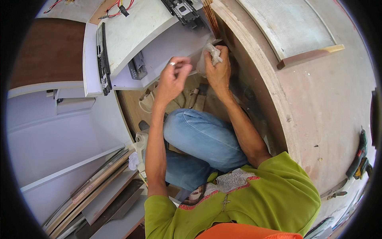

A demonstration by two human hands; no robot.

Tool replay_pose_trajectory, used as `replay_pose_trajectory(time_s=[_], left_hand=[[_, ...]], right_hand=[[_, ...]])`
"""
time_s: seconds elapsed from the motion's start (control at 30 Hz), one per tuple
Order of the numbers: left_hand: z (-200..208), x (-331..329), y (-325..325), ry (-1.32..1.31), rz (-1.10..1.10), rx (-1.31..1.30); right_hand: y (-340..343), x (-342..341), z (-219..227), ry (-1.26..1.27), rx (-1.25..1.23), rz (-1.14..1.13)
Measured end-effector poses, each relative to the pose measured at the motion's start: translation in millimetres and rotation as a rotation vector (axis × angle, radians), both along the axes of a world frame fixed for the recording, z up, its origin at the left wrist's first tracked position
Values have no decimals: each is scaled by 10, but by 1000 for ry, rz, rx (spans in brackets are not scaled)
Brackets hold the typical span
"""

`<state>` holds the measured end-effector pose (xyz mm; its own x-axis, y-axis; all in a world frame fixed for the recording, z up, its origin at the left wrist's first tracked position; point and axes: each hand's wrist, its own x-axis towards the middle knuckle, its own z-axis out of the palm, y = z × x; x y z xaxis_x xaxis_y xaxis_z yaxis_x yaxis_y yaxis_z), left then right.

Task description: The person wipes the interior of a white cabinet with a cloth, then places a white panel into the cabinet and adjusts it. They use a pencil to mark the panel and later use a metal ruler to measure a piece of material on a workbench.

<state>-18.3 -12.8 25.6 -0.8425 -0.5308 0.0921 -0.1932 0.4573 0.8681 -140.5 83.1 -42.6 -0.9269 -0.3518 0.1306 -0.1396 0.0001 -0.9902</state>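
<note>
Hand (219, 72) closed, clutching crumpled plastic bag (213, 52)

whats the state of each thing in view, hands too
left hand: raised, fingers bent, blurred; cannot tell if it holds anything
right hand: closed on the plastic
whitish plastic: crumpled, gripped
jeans-clad knee: bent
red and black wires: loose
long boards: piled together
green and black tool: lying down
</note>
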Motion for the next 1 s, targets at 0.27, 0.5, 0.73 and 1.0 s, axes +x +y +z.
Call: replay_pose_trajectory(time_s=[0.27, 0.5, 0.73, 1.0], left_hand=[[5, -443, 86, -48, 56, -146], [169, -754, 130, 139, 116, -70], [313, -1127, 213, 297, 160, 50], [326, -1370, 375, 411, 430, -117]], right_hand=[[209, 244, 24, 251, -101, 250], [466, -37, -306, -459, -544, 317], [164, -125, -581, -492, -545, 220], [164, -152, -368, -625, -682, 256]])
